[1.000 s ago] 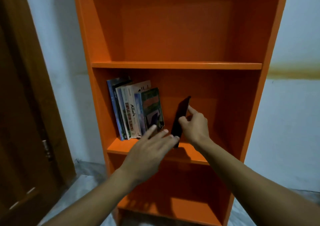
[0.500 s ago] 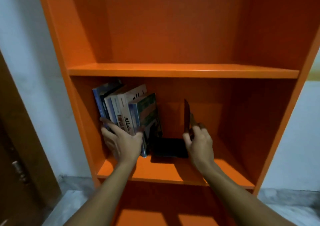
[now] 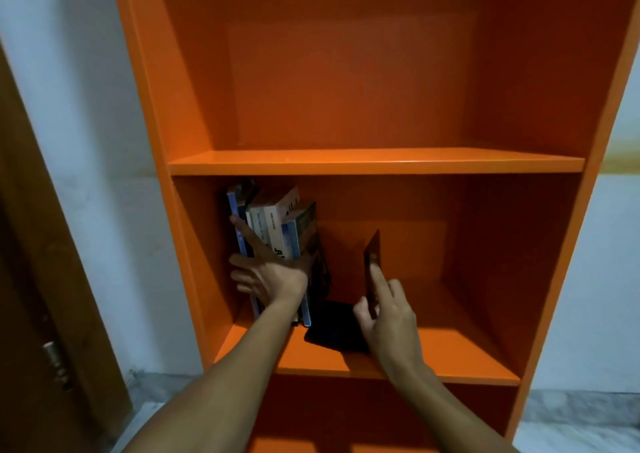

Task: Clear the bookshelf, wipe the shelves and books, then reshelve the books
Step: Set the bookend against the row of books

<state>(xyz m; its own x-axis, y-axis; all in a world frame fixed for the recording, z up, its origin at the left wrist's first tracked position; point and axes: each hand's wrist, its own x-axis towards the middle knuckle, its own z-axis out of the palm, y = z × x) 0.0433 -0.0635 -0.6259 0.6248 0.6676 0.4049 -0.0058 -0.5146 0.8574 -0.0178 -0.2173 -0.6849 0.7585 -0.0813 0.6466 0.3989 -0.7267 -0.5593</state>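
An orange bookshelf [image 3: 377,161] fills the view. Several books [image 3: 277,224] stand upright at the left end of its middle shelf. My left hand [image 3: 266,276] is spread flat against their spines and wraps around the row. A black L-shaped bookend [image 3: 372,255] stands just right of the books, its base [image 3: 332,329] lying flat on the shelf board. My right hand [image 3: 384,314] grips the bookend's upright plate between thumb and fingers, index finger pointing up along it.
The upper shelf [image 3: 346,156] holds nothing. The right half of the middle shelf [image 3: 450,345] is bare board. A brown wooden door [image 3: 41,314] with a metal latch stands at the left. White wall flanks both sides, grey floor below.
My left hand has gone from reaching toward the books to pressing on their spines. The bookend has gone from held in the air to standing on the shelf beside the books.
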